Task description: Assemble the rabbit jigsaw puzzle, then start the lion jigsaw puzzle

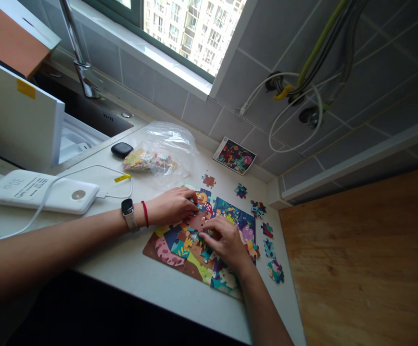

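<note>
A colourful jigsaw puzzle (197,266) lies on the white counter, with loose pieces on top of its middle. My left hand (174,205), wearing a watch and a red band, rests at the puzzle's upper left with curled fingers; what lies under the fingertips is hidden. Over the centre, my right hand (225,240) has its thumb and forefinger bent close to small pieces; whether it grips one is unclear. Several loose pieces lie along the right side, among them a blue one (241,191) and a multicoloured one (275,271). Beyond the puzzle sits a brown piece (209,180).
A picture card (234,155) leans by the tiled wall. Plastic bags (169,144) with pieces and a black case (121,150) lie behind my left hand. A white power bank (39,191) with a cable is at the left, near the sink (86,108). A wooden board (363,254) is at the right.
</note>
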A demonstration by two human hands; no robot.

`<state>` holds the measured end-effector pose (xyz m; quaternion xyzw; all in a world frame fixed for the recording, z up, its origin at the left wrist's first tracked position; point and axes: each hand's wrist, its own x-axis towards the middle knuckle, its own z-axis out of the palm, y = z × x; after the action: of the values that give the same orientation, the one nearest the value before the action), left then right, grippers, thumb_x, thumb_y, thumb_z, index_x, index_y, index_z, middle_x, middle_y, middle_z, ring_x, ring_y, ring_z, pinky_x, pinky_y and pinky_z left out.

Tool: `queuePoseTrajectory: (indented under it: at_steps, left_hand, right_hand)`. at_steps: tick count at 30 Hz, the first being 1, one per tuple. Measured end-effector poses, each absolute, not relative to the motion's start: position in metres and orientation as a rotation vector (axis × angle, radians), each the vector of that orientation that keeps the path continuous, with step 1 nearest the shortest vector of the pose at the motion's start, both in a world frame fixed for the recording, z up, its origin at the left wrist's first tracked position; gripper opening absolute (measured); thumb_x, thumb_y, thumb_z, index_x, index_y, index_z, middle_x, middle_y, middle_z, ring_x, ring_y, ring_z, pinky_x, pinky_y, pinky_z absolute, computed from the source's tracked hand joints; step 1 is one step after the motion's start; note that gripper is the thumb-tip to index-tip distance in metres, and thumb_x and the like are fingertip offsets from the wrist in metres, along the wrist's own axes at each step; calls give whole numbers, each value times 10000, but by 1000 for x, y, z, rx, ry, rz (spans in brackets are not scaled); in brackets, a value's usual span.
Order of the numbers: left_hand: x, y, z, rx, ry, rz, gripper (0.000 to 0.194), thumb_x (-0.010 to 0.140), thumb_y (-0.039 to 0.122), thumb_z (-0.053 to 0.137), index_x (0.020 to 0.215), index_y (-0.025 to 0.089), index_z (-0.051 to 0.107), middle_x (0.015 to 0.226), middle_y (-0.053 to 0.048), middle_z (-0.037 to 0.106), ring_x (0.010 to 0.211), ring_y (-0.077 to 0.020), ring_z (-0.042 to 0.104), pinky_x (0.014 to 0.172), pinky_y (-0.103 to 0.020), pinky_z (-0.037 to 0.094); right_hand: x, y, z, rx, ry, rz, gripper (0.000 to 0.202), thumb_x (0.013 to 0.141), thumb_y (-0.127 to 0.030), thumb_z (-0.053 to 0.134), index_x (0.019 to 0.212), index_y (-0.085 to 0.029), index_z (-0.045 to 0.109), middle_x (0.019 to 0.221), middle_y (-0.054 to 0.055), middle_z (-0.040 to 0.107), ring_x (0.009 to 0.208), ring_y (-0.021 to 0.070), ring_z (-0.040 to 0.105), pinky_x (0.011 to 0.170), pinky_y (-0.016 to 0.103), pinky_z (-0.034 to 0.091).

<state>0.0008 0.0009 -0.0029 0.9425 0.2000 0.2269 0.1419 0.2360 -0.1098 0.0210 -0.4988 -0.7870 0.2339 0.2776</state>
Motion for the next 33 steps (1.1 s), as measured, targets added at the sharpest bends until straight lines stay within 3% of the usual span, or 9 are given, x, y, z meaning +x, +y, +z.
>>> queuePoseTrajectory:
  at_steps: [12, 17, 21, 24, 27, 33]
  left_hand:
    - [-1, 1, -1, 2694, 499, 692, 209, 964, 166, 656, 1076, 264, 802, 1123, -97, 677, 1015, -244, 652, 895, -370, 517]
    - [-1, 1, -2, 2713, 496, 689, 214, 940, 165, 682, 1089, 263, 800, 1107, -96, 681, 1025, -251, 653, 898, -373, 517]
    - [-1, 1, -3, 2698, 491, 724, 179, 964, 199, 670, 1062, 266, 804, 1102, -87, 681, 1002, -226, 650, 903, -353, 517]
    - [-1, 1, -2, 2721, 504, 685, 185, 987, 219, 645, 1060, 267, 808, 1119, -94, 679, 1011, -231, 651, 905, -364, 519]
    - [-1, -1, 0, 2716, 526, 649, 195, 987, 226, 642, 1071, 283, 809, 1139, -96, 677, 1005, -243, 656, 900, -388, 528]
    - [-2, -3, 4, 2701, 529, 609, 248, 876, 180, 718, 1094, 264, 799, 1183, -97, 673, 1066, -280, 651, 972, -446, 524]
  right_hand:
    - [238, -111, 19, -1326, -1914, 821, 91, 866, -283, 825, 903, -224, 766, 935, 54, 786, 831, 188, 717, 716, 294, 530]
    - [239, -110, 20, -1345, -1876, 863, 109, 855, -319, 830, 895, -228, 786, 931, 61, 788, 839, 193, 707, 703, 290, 514]
    - [240, -110, 17, -1432, -1756, 983, 183, 826, -376, 848, 889, -212, 799, 928, 64, 783, 725, 165, 654, 620, 273, 469]
    - [241, -110, 15, -1507, -1604, 1110, 258, 792, -425, 867, 881, -192, 801, 819, 41, 753, 620, 132, 572, 555, 256, 412]
    - [241, -109, 14, -1540, -1462, 1192, 301, 744, -442, 896, 862, -182, 801, 707, 8, 702, 583, 114, 529, 546, 245, 389]
    - [238, -106, 19, -1521, -1262, 1279, 345, 723, -479, 894, 861, -179, 793, 741, 19, 722, 612, 124, 578, 585, 254, 451]
